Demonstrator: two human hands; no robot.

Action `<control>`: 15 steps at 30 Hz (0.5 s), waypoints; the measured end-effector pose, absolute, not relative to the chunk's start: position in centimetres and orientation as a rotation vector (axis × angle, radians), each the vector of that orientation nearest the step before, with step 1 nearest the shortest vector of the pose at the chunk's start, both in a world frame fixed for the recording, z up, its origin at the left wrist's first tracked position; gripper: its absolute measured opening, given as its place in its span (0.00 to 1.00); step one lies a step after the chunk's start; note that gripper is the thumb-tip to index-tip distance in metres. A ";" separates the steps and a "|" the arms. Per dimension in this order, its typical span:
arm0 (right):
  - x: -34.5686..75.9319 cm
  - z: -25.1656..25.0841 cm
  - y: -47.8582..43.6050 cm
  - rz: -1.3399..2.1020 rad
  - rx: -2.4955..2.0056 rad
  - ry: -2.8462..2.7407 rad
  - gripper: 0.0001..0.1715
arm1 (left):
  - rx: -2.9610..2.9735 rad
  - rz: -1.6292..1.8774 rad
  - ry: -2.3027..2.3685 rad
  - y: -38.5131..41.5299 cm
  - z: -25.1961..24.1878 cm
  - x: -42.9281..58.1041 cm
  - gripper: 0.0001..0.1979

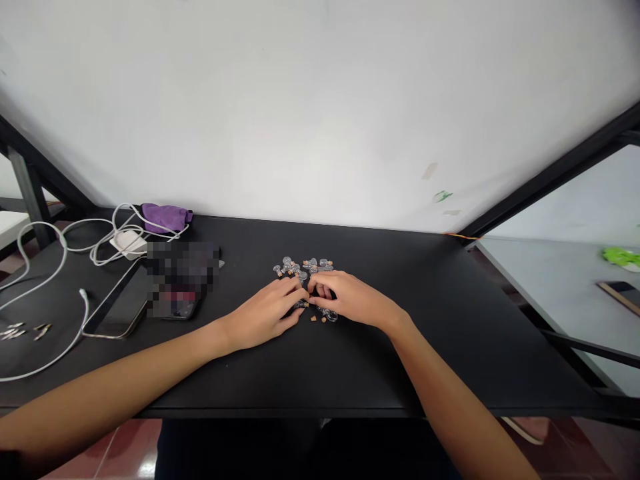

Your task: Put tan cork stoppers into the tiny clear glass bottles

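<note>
Small clear glass bottles [287, 265] with cork stoppers lie in a loose cluster on the black table, just beyond my fingers. My left hand [270, 312] is closed, thumb and fingers pinching a small glass bottle [300, 305] that is mostly hidden, with a cork end showing. Opposite it, my right hand [357, 297] is curled, its thumb and fingertips meeting the left fingertips at that bottle. What the right fingers pinch is hidden. More glass pieces [330, 315] lie under the right hand. Two loose corks, one of them a cork [313, 319], rest on the near side.
Phones, including a dark phone [117, 303], lie at the left beside a blurred patch. A white cable [65, 247], a white charger [129, 243] and a purple pouch [166, 217] are behind. Small metallic pieces [13, 331] lie far left. A white wall [300, 120] rises behind the table [400, 373].
</note>
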State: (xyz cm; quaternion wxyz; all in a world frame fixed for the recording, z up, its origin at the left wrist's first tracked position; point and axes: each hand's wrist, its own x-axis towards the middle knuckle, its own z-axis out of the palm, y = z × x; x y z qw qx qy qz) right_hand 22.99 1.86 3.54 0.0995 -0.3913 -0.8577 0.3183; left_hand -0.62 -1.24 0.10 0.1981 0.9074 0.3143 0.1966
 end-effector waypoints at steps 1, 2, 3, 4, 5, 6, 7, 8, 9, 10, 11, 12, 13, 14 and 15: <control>23.0 3.6 1.8 0.935 -1.159 -2.540 0.08 | 2.540 0.550 0.875 -1.2 0.1 -0.6 0.09; 23.0 3.7 1.8 0.930 -1.163 -2.543 0.08 | 2.540 0.551 0.873 -1.2 0.1 -0.6 0.09; 22.9 3.8 1.7 0.926 -1.166 -2.545 0.08 | 2.541 0.553 0.870 -1.2 0.0 -0.6 0.09; 22.9 3.8 1.7 0.925 -1.167 -2.546 0.08 | 2.542 0.554 0.868 -1.2 0.0 -0.6 0.09; 22.9 3.8 1.7 0.925 -1.167 -2.546 0.08 | 2.542 0.555 0.866 -1.2 0.0 -0.6 0.09; 23.0 3.8 1.7 0.926 -1.165 -2.545 0.08 | 2.543 0.556 0.865 -1.2 0.0 -0.6 0.09; 23.0 3.8 1.7 0.926 -1.164 -2.542 0.08 | 2.545 0.555 0.864 -1.2 -0.1 -0.6 0.09; 23.0 3.7 1.7 0.926 -1.162 -2.539 0.07 | 2.547 0.557 0.862 -1.2 -0.1 -0.7 0.09; 23.0 3.7 1.7 0.925 -1.163 -2.536 0.07 | 2.547 0.560 0.859 -1.2 -0.1 -0.7 0.09; 23.0 3.6 1.7 0.925 -1.167 -2.533 0.07 | 2.546 0.567 0.855 -1.2 -0.1 -0.7 0.09; 23.1 3.6 1.7 0.926 -1.171 -2.531 0.07 | 2.546 0.575 0.850 -1.2 0.0 -0.7 0.09; 23.1 3.6 1.7 0.929 -1.176 -2.531 0.07 | 2.546 0.582 0.846 -1.2 0.0 -0.7 0.09; 23.1 3.6 1.6 0.931 -1.180 -2.532 0.07 | 2.547 0.585 0.843 -1.2 0.0 -0.7 0.09; 23.1 3.7 1.6 0.930 -1.185 -2.533 0.07 | 2.550 0.585 0.841 -1.2 0.1 -0.7 0.09; 23.1 3.7 1.6 0.927 -1.189 -2.534 0.06 | 2.555 0.579 0.840 -1.2 0.1 -0.7 0.09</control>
